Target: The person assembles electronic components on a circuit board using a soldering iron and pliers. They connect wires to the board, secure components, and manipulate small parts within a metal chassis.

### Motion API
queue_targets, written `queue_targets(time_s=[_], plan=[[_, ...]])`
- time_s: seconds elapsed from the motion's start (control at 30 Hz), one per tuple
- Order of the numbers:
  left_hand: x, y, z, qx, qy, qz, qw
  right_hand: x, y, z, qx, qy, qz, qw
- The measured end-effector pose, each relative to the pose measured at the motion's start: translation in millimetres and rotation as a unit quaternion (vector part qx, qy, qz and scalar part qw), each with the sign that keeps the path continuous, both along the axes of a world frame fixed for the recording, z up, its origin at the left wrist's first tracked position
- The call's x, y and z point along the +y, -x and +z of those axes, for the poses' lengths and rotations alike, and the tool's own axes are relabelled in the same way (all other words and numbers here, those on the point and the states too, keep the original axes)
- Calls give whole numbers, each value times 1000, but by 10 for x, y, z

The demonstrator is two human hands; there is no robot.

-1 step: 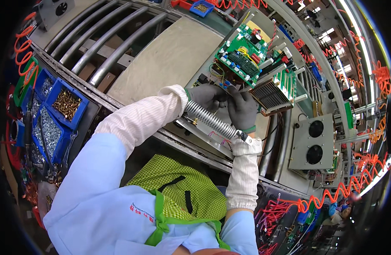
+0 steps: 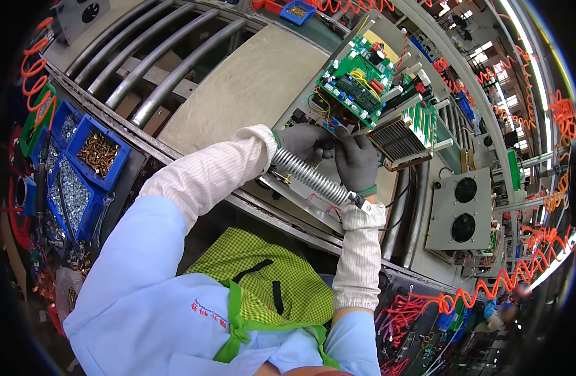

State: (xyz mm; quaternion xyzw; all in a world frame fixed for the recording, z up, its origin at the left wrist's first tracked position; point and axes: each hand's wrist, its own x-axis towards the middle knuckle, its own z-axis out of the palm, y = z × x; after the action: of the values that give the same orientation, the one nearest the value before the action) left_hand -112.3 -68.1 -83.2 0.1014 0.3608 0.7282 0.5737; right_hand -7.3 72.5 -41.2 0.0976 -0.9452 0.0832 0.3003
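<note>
- The grey metal chassis (image 2: pixel 313 194) rests on the surface (image 2: pixel 250 88); if either hand presses hard, I judge it could shift and strain the thin wires (image 2: pixel 322 199) beside the coiled resistor (image 2: pixel 310 177)
- The green circuit board (image 2: pixel 357 81) stands just above the resistor; a slip could knock its parts
- Left hand (image 2: pixel 306 143), gloved, curls at the resistor's upper end; its grip is hidden
- Right hand (image 2: pixel 357 164), fingers bent downward, touches the resistor's middle; whether it clasps anything, I cannot tell
</note>
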Motion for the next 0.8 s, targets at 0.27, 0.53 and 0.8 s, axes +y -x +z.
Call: queue_targets(time_s=[0.27, 0.53, 0.8], plan=[[-67, -5, 65, -31, 4, -10, 999, -38, 11, -79, 27, 21, -13, 999], [-43, -18, 62, -67, 14, -22, 997, -66, 17, -99, 37, 51, -27, 998], [101, 114, -185, -6, 32, -23, 999, -65, 34, -126, 58, 29, -13, 998]])
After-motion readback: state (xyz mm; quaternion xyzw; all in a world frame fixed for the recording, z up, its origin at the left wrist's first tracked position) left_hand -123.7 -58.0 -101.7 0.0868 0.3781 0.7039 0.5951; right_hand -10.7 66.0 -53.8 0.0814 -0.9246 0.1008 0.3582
